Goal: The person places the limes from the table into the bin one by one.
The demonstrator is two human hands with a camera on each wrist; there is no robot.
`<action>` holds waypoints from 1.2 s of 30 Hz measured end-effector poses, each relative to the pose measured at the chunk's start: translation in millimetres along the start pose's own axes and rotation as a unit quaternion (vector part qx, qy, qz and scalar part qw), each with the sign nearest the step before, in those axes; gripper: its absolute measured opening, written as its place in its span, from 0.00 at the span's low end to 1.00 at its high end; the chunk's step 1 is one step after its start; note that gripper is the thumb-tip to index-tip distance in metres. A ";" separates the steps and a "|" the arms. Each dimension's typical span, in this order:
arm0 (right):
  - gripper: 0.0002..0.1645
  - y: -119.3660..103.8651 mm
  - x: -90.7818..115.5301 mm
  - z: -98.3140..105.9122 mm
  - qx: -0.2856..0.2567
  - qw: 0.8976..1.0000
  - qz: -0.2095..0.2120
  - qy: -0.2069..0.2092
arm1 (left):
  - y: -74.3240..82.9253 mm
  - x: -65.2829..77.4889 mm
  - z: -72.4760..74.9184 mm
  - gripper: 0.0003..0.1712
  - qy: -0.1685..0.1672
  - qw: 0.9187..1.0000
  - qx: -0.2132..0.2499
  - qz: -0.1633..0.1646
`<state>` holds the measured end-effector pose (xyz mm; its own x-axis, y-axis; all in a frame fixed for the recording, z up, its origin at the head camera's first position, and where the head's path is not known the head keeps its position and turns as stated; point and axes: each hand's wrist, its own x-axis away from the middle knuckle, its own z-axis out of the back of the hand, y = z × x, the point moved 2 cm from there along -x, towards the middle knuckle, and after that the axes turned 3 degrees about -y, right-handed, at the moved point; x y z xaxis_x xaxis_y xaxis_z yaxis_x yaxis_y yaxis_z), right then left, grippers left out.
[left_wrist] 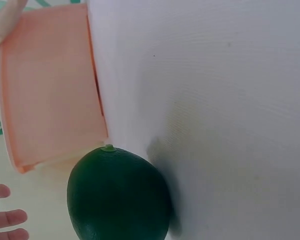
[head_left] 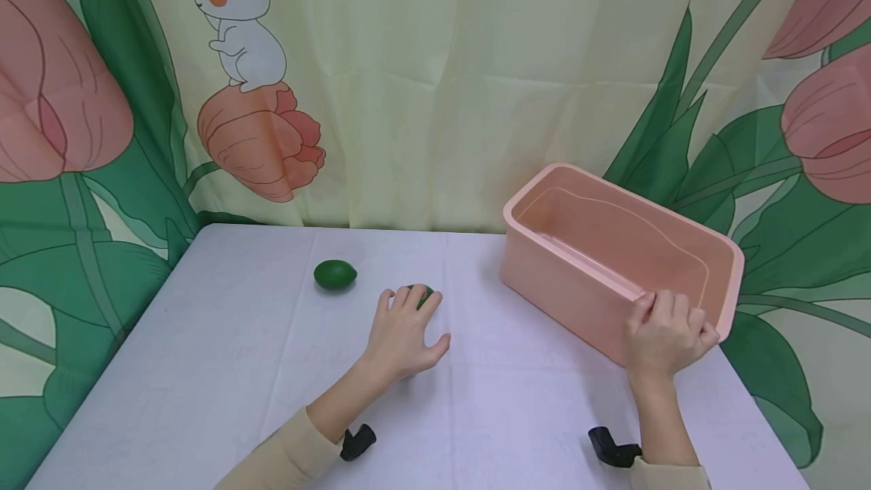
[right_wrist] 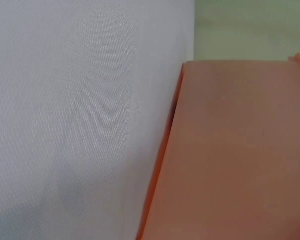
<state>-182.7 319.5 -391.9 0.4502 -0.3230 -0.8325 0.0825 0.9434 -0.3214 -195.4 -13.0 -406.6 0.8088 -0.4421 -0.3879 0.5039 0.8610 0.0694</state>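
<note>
My left hand (head_left: 403, 333) is over the table with its fingers spread and slightly bent, just in front of a dark green lime (head_left: 425, 296) that it partly hides. In the left wrist view a lime (left_wrist: 119, 195) with a small stem nub looms large, and the fingertips (left_wrist: 9, 218) at the left edge are apart from it. Another lime (head_left: 335, 274) lies farther back to the left. My right hand (head_left: 667, 333) grips the near rim of a pink rectangular bin (head_left: 565, 278), fingers hooked over the edge. Only the bin's side (right_wrist: 230, 150) shows in the right wrist view.
A white cloth covers the table (head_left: 204, 369). Behind it hangs a curtain (head_left: 422, 97) printed with tulips and a rabbit. The bin stands at an angle at the right back of the table. Black wrist mounts (head_left: 358, 442) stick out beside both forearms.
</note>
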 end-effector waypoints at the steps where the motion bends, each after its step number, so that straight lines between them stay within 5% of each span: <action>1: 0.24 -0.1 0.1 0.1 0.000 1.000 0.000 -0.001 | -0.7 0.8 -0.5 0.28 0.000 1.000 0.000 0.001; 23: 0.23 -2.1 -0.9 1.9 -0.001 1.000 -0.001 -0.008 | -20.2 15.5 -4.7 0.31 -0.047 0.999 -0.011 0.025; 36: 0.24 -1.9 -0.8 2.8 0.001 1.000 0.000 -0.008 | -37.9 24.2 -9.3 0.32 -0.103 0.995 -0.006 -0.002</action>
<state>-180.7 318.1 -389.4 0.4642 -0.3219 -0.8252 0.0836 0.9434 -0.3210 -197.8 -54.0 -427.1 0.8526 -0.4865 -0.1910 0.5042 0.8617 0.0560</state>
